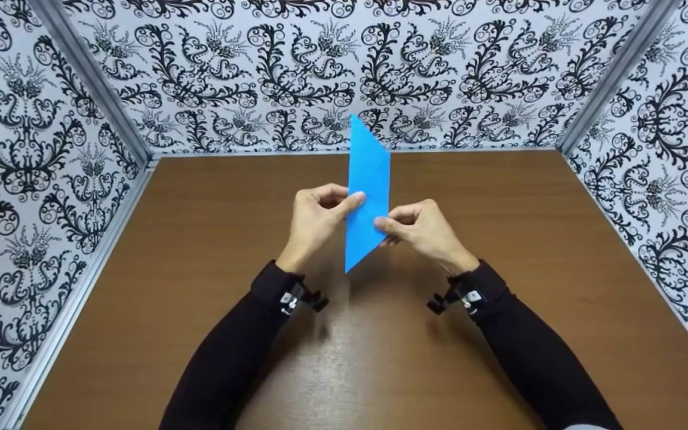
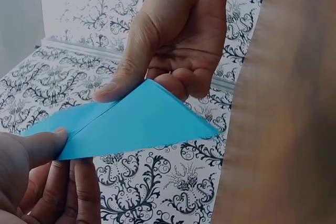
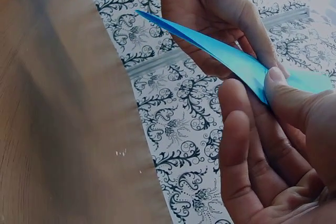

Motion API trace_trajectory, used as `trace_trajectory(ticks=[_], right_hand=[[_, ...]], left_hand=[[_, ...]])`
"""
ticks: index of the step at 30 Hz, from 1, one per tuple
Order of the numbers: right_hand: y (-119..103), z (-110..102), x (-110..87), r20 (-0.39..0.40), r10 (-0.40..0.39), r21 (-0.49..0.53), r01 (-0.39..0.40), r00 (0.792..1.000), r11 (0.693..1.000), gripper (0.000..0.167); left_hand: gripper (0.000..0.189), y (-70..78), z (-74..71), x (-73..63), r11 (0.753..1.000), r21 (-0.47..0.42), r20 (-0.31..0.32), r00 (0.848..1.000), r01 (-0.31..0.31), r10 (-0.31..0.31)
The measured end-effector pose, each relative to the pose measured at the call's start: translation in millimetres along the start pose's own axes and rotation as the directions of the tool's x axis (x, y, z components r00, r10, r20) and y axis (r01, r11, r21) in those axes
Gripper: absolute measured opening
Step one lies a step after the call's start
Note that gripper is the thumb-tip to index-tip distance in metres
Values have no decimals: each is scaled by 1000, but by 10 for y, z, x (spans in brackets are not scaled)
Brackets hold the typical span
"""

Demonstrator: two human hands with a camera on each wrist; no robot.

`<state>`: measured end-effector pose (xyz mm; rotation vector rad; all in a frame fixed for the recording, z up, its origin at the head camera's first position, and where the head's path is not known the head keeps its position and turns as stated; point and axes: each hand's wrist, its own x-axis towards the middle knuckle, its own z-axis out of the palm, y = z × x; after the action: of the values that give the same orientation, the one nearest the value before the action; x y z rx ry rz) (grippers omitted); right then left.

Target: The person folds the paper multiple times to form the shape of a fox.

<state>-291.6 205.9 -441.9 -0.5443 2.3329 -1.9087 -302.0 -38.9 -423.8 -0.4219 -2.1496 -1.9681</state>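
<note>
Held up above the table is a folded sheet of blue paper (image 1: 369, 179), long and slanted at both ends, with pointed corners at top and bottom left. My left hand (image 1: 317, 218) pinches its left edge, thumb on the near face and fingers behind. Lower on the opposite edge, my right hand (image 1: 424, 230) pinches it between thumb and fingers. A fold line crosses the blue paper (image 2: 142, 124) in the left wrist view. From the right wrist, the blue paper (image 3: 220, 51) appears almost edge-on, its layers slightly apart at the tip.
A brown wooden table (image 1: 200, 239) lies beneath both hands. Black-and-white patterned walls (image 1: 302, 65) enclose it at the back and sides, with metal strips (image 1: 96, 89) at the corners. Black straps with small camera mounts (image 1: 290, 298) sit on both wrists.
</note>
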Motion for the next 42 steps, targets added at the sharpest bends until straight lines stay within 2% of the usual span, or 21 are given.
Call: trace_trajectory(ticks=[4,9,14,19,27,33,38,42], right_hand=[[-16,-4,-4,25,-11,-37,12,1000,999,20],[-29,-53,2,8,-26,-81,27,1000,996,19],[-32,-125,14,-18,-35,-55,34,999,998,23],[-44,-193,15,-81,-63,-34,61,995,998,26],[-77,-284,9,-213,-150,-52,142,965,988,34],[-87,-365,33,-276,-223,-120,197,935,973,39],[-81,-401,32,-284,-265,-227,204,921,952,43],[-65,-416,18,-240,-283,-336,194,929,921,47]], left_hand=[[14,1,-24,13,1000,21,23,1000,-15,14],[15,2,-50,40,998,56,48,999,-23,20],[15,-7,-72,43,994,105,73,997,-32,25],[16,-20,-73,19,979,197,105,994,-46,25],[18,-41,-53,-11,935,351,164,986,-52,-6],[22,-57,-56,-25,878,466,225,974,-105,-3],[24,-104,-54,-34,837,535,273,961,-116,-41],[23,-153,-43,-29,821,561,301,950,-107,-82]])
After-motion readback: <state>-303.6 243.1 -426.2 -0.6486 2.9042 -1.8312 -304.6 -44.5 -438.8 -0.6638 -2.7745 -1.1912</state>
